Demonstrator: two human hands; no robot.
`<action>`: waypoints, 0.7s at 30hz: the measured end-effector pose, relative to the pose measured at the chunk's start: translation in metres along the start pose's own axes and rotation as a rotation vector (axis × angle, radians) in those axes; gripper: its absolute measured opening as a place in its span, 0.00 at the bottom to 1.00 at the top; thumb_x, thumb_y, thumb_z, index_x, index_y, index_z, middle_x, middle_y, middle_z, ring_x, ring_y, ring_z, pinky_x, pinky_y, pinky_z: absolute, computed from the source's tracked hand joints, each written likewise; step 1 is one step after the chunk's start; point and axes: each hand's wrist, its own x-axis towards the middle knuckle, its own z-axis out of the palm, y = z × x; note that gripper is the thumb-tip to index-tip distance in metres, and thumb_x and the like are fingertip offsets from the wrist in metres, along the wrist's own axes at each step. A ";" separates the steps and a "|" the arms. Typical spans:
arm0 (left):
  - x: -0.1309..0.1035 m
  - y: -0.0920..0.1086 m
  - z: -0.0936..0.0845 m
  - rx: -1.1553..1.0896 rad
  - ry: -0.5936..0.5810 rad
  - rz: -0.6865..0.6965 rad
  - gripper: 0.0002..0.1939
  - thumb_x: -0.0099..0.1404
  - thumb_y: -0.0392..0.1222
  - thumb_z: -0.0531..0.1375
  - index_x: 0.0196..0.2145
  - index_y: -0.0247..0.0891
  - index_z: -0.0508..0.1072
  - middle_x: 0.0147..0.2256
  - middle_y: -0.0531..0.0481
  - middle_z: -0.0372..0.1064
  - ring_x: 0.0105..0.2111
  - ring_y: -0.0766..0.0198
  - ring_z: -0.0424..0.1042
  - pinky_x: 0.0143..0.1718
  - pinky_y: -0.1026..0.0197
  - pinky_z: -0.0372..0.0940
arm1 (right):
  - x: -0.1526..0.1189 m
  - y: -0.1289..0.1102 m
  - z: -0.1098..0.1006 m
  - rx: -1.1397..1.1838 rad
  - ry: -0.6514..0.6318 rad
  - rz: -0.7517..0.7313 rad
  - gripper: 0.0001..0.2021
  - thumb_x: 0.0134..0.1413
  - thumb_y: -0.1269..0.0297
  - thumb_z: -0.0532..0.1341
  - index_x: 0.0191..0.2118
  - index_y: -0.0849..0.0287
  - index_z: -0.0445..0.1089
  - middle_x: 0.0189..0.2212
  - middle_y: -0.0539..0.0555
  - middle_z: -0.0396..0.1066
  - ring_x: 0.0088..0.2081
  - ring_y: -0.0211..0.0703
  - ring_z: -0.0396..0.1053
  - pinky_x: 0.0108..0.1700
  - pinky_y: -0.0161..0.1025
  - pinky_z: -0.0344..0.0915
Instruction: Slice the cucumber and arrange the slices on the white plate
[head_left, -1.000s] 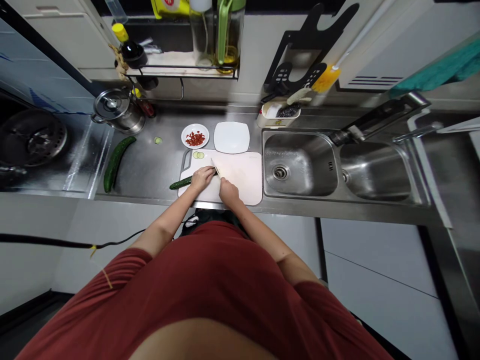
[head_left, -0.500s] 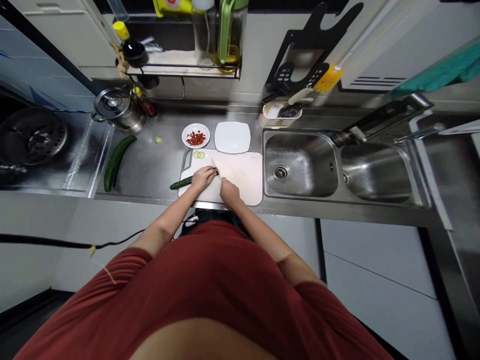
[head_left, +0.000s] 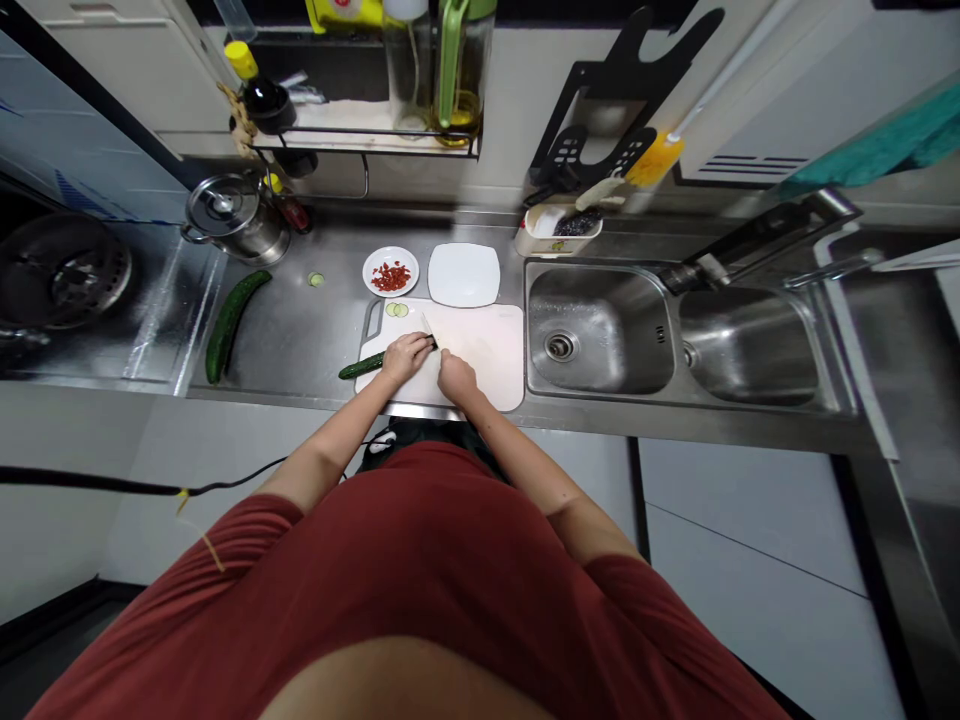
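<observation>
On the white cutting board (head_left: 487, 350), my left hand (head_left: 406, 357) is closed around a dark green cucumber (head_left: 361, 367), whose one end sticks out past the board's left edge. My right hand (head_left: 457, 378) is wrapped round the handle of a knife (head_left: 427, 325); the blade stands at the cucumber's right end, close to my left fingertips. Pale cucumber slices (head_left: 397, 310) lie near the board's upper left corner. Behind the board are a round plate of chopped red pieces (head_left: 391, 272) and a white square plate (head_left: 464, 275).
A second cucumber (head_left: 232, 325) and a small cucumber piece (head_left: 316, 280) lie on the steel counter at left. Farther back stands a lidded pot (head_left: 238, 220). A double sink (head_left: 604, 330) is at right, below a utensil holder (head_left: 559, 232). Bottles stand on a wall rack (head_left: 367, 142).
The knife and my right hand have shifted very slightly to the left. My left hand keeps its hold on the cucumber in nearly the same place.
</observation>
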 end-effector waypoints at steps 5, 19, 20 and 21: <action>0.000 -0.001 0.000 -0.007 0.004 0.004 0.16 0.70 0.47 0.52 0.45 0.42 0.77 0.47 0.46 0.73 0.46 0.60 0.71 0.49 0.57 0.66 | 0.002 -0.001 -0.001 -0.001 0.000 0.001 0.15 0.61 0.76 0.49 0.53 0.62 0.59 0.45 0.61 0.72 0.46 0.48 0.72 0.45 0.39 0.66; 0.001 0.001 -0.002 -0.013 -0.011 -0.018 0.15 0.70 0.46 0.52 0.44 0.42 0.77 0.47 0.46 0.72 0.46 0.60 0.71 0.49 0.57 0.65 | -0.006 0.012 0.011 -0.013 -0.006 -0.011 0.15 0.60 0.77 0.47 0.50 0.62 0.60 0.43 0.61 0.73 0.45 0.49 0.72 0.44 0.40 0.66; 0.001 0.001 -0.002 -0.012 -0.011 -0.017 0.15 0.70 0.46 0.52 0.44 0.42 0.77 0.47 0.46 0.72 0.46 0.60 0.71 0.49 0.57 0.65 | -0.005 0.011 0.010 -0.007 -0.008 -0.010 0.15 0.60 0.77 0.48 0.51 0.62 0.60 0.43 0.61 0.73 0.45 0.48 0.72 0.45 0.40 0.66; 0.001 0.001 -0.002 -0.010 -0.012 -0.015 0.15 0.70 0.46 0.52 0.44 0.42 0.77 0.47 0.46 0.73 0.46 0.60 0.71 0.48 0.58 0.65 | -0.003 0.010 0.008 -0.001 -0.012 -0.008 0.15 0.60 0.76 0.48 0.51 0.62 0.60 0.43 0.62 0.73 0.45 0.48 0.72 0.45 0.40 0.66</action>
